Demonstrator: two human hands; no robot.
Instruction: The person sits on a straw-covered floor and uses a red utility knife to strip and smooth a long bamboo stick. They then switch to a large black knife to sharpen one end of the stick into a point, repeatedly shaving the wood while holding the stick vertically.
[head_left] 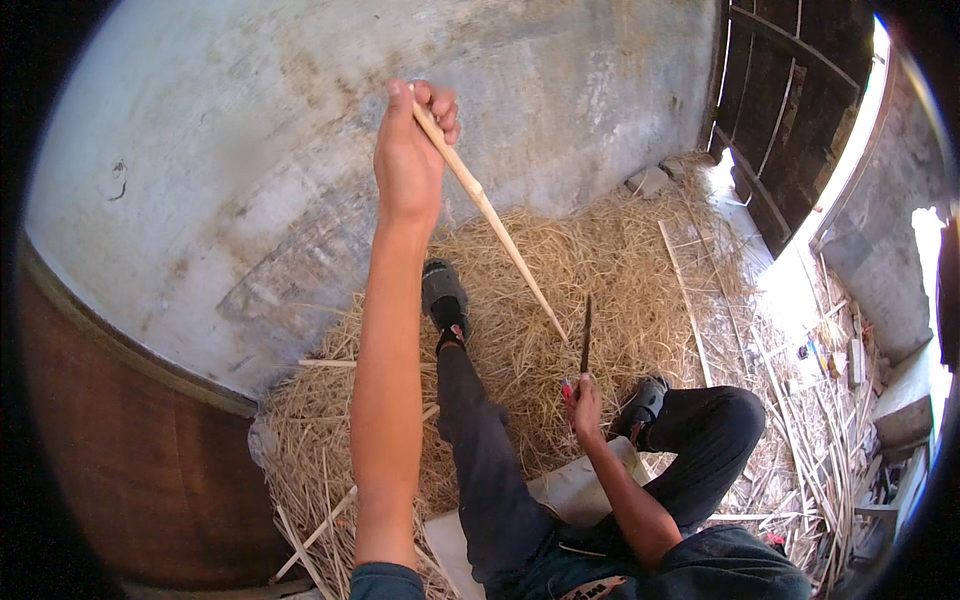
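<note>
My left hand (415,140) is raised in front of the wall, its fingers closed round the upper end of a pale bamboo stick (482,198). The stick slants down to the right, and its lower end hangs above the straw near a knife. That knife (587,325) has a dark narrow blade pointing away from me. Low between my knees, my right hand (587,405) is closed on its handle, where a bit of red shows. Whether the blade touches the stick, I cannot tell.
Loose straw (510,300) covers the floor around my feet. Split bamboo strips (685,300) lie at the right. A stained wall (250,150) rises ahead, a dark wooden door (790,110) stands far right, and a brown panel (130,440) is at the left.
</note>
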